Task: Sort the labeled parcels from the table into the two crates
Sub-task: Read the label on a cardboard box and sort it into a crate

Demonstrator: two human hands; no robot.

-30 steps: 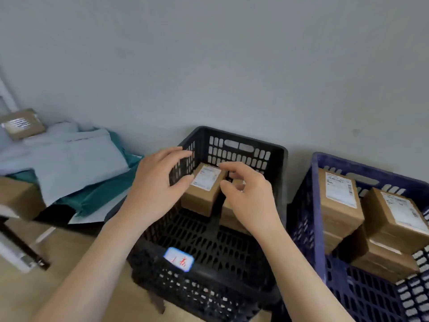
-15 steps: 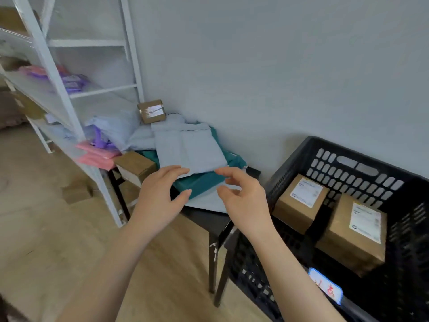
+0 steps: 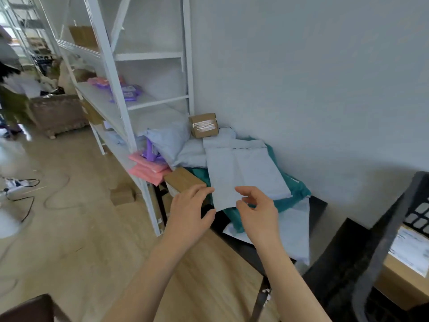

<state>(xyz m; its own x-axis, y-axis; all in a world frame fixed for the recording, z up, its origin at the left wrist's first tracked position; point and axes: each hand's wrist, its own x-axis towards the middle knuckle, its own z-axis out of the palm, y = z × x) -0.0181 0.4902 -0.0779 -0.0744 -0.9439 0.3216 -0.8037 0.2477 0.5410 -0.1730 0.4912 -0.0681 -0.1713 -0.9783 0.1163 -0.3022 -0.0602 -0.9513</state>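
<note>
Parcels are lying in a heap on the black table (image 3: pixel 318 205) against the far wall. A pale grey mailer (image 3: pixel 246 173) is sitting on top, a teal mailer (image 3: pixel 294 189) is poking out from under it on the right, a plain cardboard box (image 3: pixel 183 180) is resting at the near left corner, and a taped box (image 3: pixel 204 125) is sitting far back. Left hand (image 3: pixel 190 212) is hovering right at the cardboard box with fingers straight and loosely spread, gripping nothing; can't tell if it's touching. Right hand (image 3: pixel 257 210) is hanging at the grey mailer's near edge, thumb and fingers curved but apart, pinching nothing. Black crate (image 3: pixel 380 240) is sitting at the right edge with a labeled box (image 3: pixel 404 259) lying inside. White shelving (image 3: pixel 111 73) is standing on the left, with pink packets (image 3: pixel 148 168) lying on its low shelf.
</note>
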